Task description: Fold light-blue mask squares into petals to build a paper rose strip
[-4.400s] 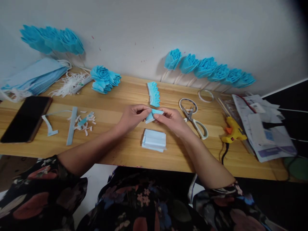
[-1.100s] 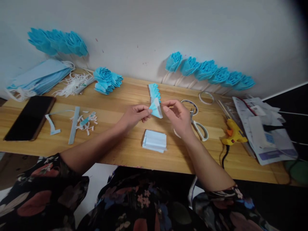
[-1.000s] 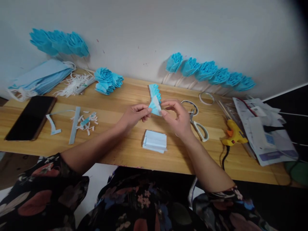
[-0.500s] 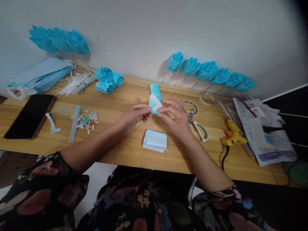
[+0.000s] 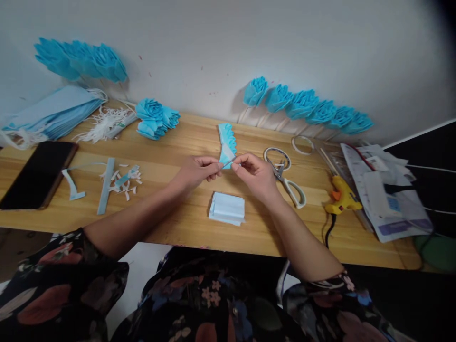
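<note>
Blue piece (image 5: 226, 157) being pinched by left hand (image 5: 200, 171) and right hand (image 5: 254, 175), grip narrow; scissors (image 5: 280, 173) lying beside right; open desk (image 5: 188, 223) stretching toward front edge (image 5: 228, 249).

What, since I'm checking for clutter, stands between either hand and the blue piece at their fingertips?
Nothing visible: the left hand and right hand both pinch the blue piece directly. The scalloped strip lies just beyond it, the stack nearer the person, and the scissors to the right of the right hand; none comes between.
</note>
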`<state>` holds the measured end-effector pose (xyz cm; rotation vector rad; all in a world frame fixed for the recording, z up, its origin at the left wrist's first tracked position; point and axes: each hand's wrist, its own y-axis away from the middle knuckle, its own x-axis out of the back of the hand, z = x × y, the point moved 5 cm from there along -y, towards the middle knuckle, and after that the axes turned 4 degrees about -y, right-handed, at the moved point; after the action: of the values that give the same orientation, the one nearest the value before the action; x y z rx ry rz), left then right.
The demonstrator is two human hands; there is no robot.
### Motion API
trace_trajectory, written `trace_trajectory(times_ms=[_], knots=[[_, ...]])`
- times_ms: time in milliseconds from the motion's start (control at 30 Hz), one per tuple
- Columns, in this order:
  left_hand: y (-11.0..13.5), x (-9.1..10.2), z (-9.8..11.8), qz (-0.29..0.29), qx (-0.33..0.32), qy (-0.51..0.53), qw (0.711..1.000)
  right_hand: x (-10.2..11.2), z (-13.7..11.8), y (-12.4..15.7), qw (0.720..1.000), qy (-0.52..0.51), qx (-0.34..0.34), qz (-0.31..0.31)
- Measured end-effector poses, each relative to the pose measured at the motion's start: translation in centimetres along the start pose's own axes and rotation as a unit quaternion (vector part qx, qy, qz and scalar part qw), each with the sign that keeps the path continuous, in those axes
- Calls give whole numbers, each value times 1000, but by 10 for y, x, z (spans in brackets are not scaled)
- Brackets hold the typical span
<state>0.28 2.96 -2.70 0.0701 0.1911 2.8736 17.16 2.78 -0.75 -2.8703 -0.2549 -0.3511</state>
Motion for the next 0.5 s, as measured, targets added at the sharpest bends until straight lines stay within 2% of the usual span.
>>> trace_trajectory(times_ms=[333, 500], knots=[[1, 0, -5, -6, 18, 1, 1000, 2, 4, 0, 1000, -3, -24, 12], [2, -1, -3, -14, 22, -5, 1000, -1, 4, -1, 998, -52, -38, -7]])
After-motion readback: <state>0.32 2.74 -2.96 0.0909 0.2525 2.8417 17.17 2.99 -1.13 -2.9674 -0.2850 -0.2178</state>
